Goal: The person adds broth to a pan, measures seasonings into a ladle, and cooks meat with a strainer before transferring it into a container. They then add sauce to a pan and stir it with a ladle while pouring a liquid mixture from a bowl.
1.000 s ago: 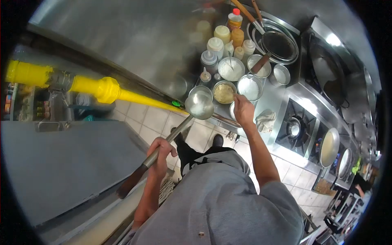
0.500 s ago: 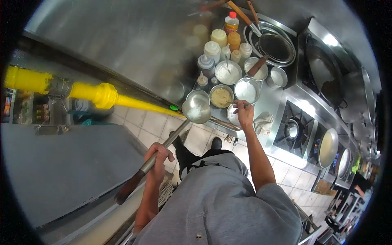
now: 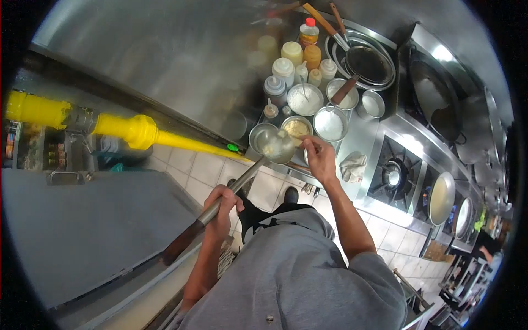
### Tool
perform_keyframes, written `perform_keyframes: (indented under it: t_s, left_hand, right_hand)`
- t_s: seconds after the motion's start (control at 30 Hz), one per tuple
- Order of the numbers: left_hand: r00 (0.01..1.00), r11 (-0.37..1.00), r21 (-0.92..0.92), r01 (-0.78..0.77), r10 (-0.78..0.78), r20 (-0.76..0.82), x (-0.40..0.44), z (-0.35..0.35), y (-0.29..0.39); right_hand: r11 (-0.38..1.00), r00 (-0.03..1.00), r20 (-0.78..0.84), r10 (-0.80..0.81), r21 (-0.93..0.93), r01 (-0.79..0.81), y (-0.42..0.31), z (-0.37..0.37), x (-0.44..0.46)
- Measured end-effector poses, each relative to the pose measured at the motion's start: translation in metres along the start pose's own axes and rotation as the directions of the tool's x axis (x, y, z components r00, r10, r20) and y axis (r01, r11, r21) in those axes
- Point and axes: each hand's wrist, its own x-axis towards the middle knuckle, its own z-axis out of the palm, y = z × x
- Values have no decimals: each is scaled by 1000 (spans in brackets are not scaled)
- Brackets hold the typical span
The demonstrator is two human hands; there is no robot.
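Left hand (image 3: 223, 204) is gripping the long-handled steel ladle (image 3: 247, 177), wrapping its metal shaft above the dark wooden end (image 3: 181, 242). Long axis is running diagonally: wooden end low left, round head (image 3: 280, 153) ahead and right of that hand. Right hand (image 3: 322, 159) is hovering nearer the head, just right of it, pinching; can't tell whether it's holding anything. Head is overlapping the near side of the round steel bowl of pale-tan contents (image 3: 297, 117) in view; contact unclear. Stainless-steel counter (image 3: 360, 137) is carrying more bowls and pale plastic squeeze bottles (image 3: 282, 71), crowding the area beyond. Crumpled off-white cloth (image 3: 353, 166) and black-grated burner (image 3: 392, 177) are lying rightward.
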Motion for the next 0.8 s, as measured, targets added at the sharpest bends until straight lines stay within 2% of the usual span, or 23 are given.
perform_keyframes:
  t_s: [0.03,0.07,0.13,0.17,0.3,0.37,0.4,0.47,0.5,0.57,0.8]
  left_hand:
    - [1000,1000,-7,-2,2,-6,0,0,-2]
    - [1000,1000,-15,-3,3,-12,0,1,-4]
    - [1000,1000,10,-9,9,-13,-1,0,-5]
    - [1000,999,36,-13,14,-17,-2,-1,-6]
    - [999,999,32,-42,42,-1,-7,-7,-6]
    - [999,999,37,-30,31,-36,-8,-10,-6]
    - [999,999,38,-29,30,-38,-9,-12,-6]
    - [999,999,17,-27,28,-41,-10,-15,-9]
    - [999,999,17,-28,29,-42,-10,-17,-11]
    - [998,999,-6,-45,45,-35,-12,-20,-15]
    - [999,999,37,-32,34,-39,-5,-10,-13]
  right_hand:
    - [991,994,-34,106,-75,-109,20,3,5]
    - [991,994,-34,108,-75,-110,34,4,10]
    - [960,981,-128,145,-222,-171,57,7,20]
    - [942,984,-136,114,-300,-151,68,9,20]
    - [944,992,-101,72,-313,-101,100,28,15]
    - [976,979,-65,192,-88,-197,98,31,12]
    - [976,979,-63,193,-87,-198,98,30,12]
    - [921,927,-45,372,144,-363,92,23,13]
    - [921,927,-45,371,144,-362,95,21,14]
    - [878,922,-57,384,331,-346,99,13,13]
    - [899,933,-50,355,291,-327,59,-18,14]
